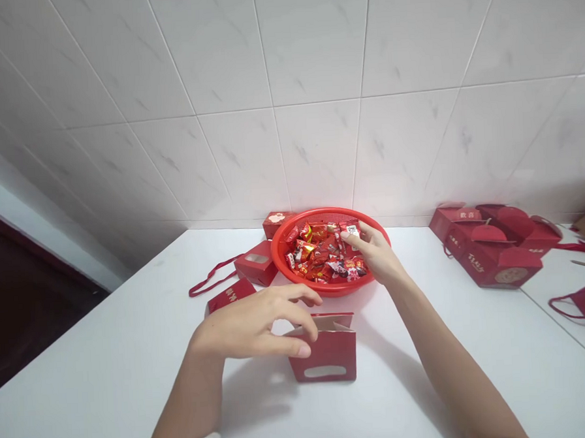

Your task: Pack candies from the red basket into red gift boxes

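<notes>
Your right hand (372, 251) reaches over the far right part of one round, red plastic basket (333, 293), its thumb and fingers pinching one shiny packet (353, 231) with white lettering. The basket has a smooth rim and a finely perforated wall, and holds many small, crinkled, glossy sweets (319, 263), too jumbled to count. Your left hand (273, 318) is open, its fingers loosely curved above one upright red carton (325, 356) nearer you; you cannot tell whether they touch it. The carton's top gapes, showing a pale inside, and an oval pale patch marks its near side.

Left of the basket are one red box with a pale window (257, 263), one flat-looking red piece with lettering (230, 295) and one looped ribbon (212, 275). One more box (275, 222) sits behind the basket's far left edge. To the right, at least four boxes with rounded flaps (500, 244) cluster on the smooth white desk (452, 367).
</notes>
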The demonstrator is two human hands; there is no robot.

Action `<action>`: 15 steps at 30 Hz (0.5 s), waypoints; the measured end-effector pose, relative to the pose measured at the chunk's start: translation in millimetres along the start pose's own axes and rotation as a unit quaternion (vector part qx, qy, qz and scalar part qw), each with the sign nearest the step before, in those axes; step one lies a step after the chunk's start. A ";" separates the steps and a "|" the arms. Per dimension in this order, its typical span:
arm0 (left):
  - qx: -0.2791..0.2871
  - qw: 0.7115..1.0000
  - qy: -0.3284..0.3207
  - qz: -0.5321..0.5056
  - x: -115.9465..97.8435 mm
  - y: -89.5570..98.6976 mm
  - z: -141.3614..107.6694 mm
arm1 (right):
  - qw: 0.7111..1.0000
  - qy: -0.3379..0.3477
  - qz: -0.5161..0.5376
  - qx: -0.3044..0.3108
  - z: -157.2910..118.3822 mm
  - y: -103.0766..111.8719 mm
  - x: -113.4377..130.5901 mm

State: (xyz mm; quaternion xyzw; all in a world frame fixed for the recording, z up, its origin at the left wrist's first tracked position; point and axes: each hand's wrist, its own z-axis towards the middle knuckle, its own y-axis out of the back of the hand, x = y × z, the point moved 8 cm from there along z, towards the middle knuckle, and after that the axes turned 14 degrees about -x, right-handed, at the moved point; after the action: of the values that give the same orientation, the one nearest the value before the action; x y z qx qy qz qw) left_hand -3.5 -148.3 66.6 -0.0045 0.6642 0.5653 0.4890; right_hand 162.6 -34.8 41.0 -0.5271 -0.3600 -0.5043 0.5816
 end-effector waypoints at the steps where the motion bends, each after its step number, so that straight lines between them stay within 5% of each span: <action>1: 0.008 1.000 -0.006 0.001 -1.6 -2.8 0.2 | 1.000 -0.002 -0.007 0.002 -0.2 0.7 -0.5; 7: 0.095 0.991 -0.056 -0.072 -26.5 -14.3 -10.4 | 0.994 0.009 -0.049 0.092 -12.5 -2.4 17.5; 10: 0.108 0.987 -0.071 -0.092 -33.8 -16.7 -15.1 | 0.974 0.029 -0.130 0.184 -30.2 -15.0 25.1; 12: 0.120 0.987 -0.075 -0.079 -32.7 -20.3 -17.4 | 0.935 0.049 -0.201 0.287 -51.8 -32.6 19.2; 15: 0.123 0.987 -0.082 -0.061 -28.9 -22.7 -18.7 | 0.821 0.091 -0.380 0.417 -88.7 -56.2 -15.8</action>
State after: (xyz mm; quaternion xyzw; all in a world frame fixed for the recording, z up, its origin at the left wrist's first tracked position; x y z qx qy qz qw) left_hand 12.2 -186.4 66.5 0.0613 0.6849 0.4471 0.5721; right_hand 94.6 -114.5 23.5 -0.0071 -0.6532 -0.5327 0.5381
